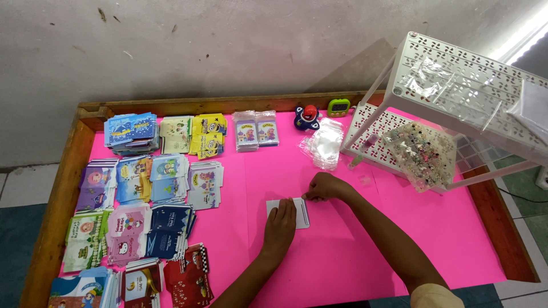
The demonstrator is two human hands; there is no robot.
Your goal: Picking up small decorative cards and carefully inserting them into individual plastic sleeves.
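At the far left, the bottom stacks of printed packets (85, 288) are cut off by the picture's lower edge, so their full shape cannot be read. Above them, more small flat packets lie in rows on the pink surface (354, 251): purple (97, 183) and green (85, 236) ones at the left edge, a blue stack (131, 132) at the top, yellow ones (208, 135) beside it, and dark blue (168, 231) and dark red (188, 279) ones lower down. Their pictures are too small to make out. A wooden rim (63, 194) frames the surface.

Further right, two clear-wrapped bundles of lilac cards (256, 130) lie near the back edge. In the middle, the left hand (279, 225) lies flat, fingers together, pressing on a small white packet (299, 212), which it partly hides. The right hand (324, 187) is curled, pinching the packet's upper right corner; what its fingertips grip beyond that is hard to tell.

Behind the hands stand a small blue and red toy (307, 116) and a green timer (338, 107). A heap of clear plastic sleeves (322, 142) lies just beside a white perforated rack (456, 74), whose right side runs out of view. A clear bag of tiny mixed pieces (419, 154) rests on its lower shelf.
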